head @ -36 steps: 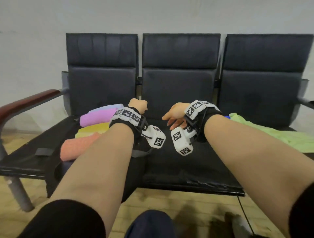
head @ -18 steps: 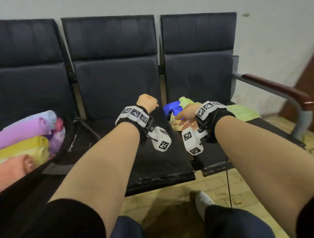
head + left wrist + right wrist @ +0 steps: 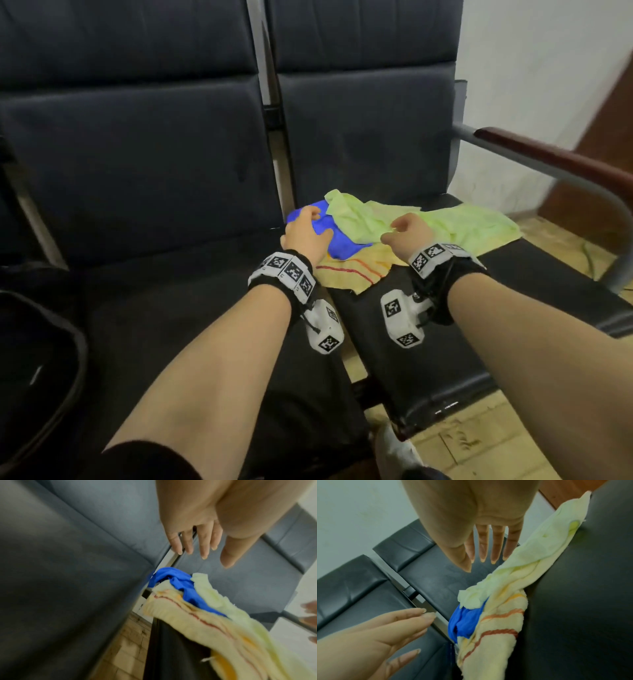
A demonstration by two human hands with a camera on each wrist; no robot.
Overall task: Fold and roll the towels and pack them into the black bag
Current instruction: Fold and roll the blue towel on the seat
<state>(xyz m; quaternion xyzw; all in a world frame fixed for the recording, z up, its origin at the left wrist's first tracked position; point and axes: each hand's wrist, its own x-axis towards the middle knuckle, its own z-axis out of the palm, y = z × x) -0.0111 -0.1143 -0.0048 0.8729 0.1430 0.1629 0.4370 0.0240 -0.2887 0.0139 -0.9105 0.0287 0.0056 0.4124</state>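
At the far left edge, the black bag [image 3: 41, 359] sits on the bench seat [image 3: 178, 308]. The left hand [image 3: 305, 236] hovers over the blue towel [image 3: 339, 240] with its fingers [image 3: 204, 543] straight and spread, holding nothing. The blue towel lies crumpled on a yellow striped towel [image 3: 349, 274], on the next seat [image 3: 445, 359]. A pale green towel [image 3: 462, 226] lies partly over the blue one. The right hand [image 3: 407, 233] hangs above the green towel, fingers [image 3: 496, 543] extended, gripping nothing.
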